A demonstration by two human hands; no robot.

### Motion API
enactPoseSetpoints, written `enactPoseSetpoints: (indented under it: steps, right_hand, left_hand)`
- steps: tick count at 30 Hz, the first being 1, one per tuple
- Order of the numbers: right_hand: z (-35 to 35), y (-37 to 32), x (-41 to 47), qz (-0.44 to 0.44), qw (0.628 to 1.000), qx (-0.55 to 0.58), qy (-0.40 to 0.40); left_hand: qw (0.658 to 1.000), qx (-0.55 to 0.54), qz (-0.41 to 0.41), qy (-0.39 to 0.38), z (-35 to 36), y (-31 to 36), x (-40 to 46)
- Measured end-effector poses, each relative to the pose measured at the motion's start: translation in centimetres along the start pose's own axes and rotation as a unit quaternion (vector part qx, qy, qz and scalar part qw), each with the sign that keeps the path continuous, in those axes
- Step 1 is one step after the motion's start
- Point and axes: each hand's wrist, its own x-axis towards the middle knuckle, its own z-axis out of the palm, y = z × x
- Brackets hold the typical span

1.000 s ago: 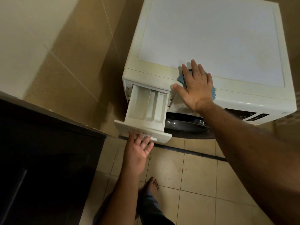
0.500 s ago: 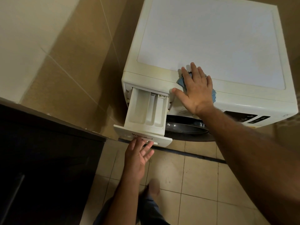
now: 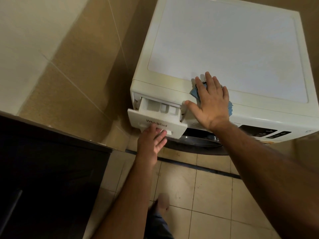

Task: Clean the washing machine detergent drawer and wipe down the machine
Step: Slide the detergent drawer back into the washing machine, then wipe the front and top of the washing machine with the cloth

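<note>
A white front-loading washing machine [image 3: 233, 40] fills the upper right. Its detergent drawer [image 3: 156, 116] sticks out a short way at the front left corner, compartments partly showing. My left hand [image 3: 152, 139] presses its flat fingers against the drawer's front panel from below, holding nothing. My right hand [image 3: 211, 102] lies flat and spread on the machine's front top edge, pinning a blue cloth [image 3: 195, 91] underneath; bits of the cloth show on both sides of the palm.
A dark cabinet [image 3: 48, 178] stands at the left, close to the drawer. Beige tiled wall [image 3: 69, 66] runs behind it. The dark door rim [image 3: 198, 140] and control panel [image 3: 264, 132] face the tiled floor [image 3: 198, 195], where my foot [image 3: 163, 202] stands.
The drawer has slid most of the way back into the machine, pushed by my left hand. My right hand stays flat on the cloth.
</note>
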Motion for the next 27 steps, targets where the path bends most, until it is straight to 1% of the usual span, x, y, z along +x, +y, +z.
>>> enactPoseSetpoints:
  steps: [4, 8, 10, 14, 18, 20, 22, 24, 27]
  right_hand:
    - [0.5, 0.1, 0.1, -0.004, 1.000, -0.004, 0.003]
    - [0.6, 0.2, 0.1, -0.004, 1.000, -0.012, 0.006]
    - [0.5, 0.2, 0.2, -0.005, 1.000, -0.016, 0.008]
    - [0.3, 0.1, 0.1, -0.006, 1.000, -0.009, 0.006]
    - [0.4, 0.3, 0.1, -0.015, 1.000, 0.019, 0.019]
    - [0.5, 0.3, 0.3, -0.020, 0.998, 0.047, 0.026]
    - [0.3, 0.4, 0.5, -0.011, 0.992, 0.117, 0.043]
    - [-0.1, 0.6, -0.1, 0.008, 0.978, 0.201, 0.051]
    - [-0.8, 0.6, -0.6, 0.028, 0.962, 0.272, 0.022]
  left_hand:
    - [1.000, 0.012, 0.002, 0.013, 3.1, 3.0, 3.0]
    - [0.997, 0.056, -0.011, 0.047, 3.6, 3.4, 3.4]
    - [0.997, 0.050, -0.006, 0.052, 3.8, 3.4, 3.1]
    - [0.997, 0.038, 0.000, 0.062, 3.1, 2.8, 2.7]
    - [0.997, 0.037, -0.007, 0.064, 0.2, 1.5, 2.6]
    - [0.995, 0.049, 0.002, 0.084, -1.5, 1.3, 2.5]
    - [0.994, 0.059, 0.003, 0.095, -3.1, 0.9, 2.4]
    - [0.994, 0.055, 0.006, 0.099, -4.3, 0.8, 2.4]
    - [0.995, 0.039, 0.009, 0.092, -5.1, 1.4, 2.7]
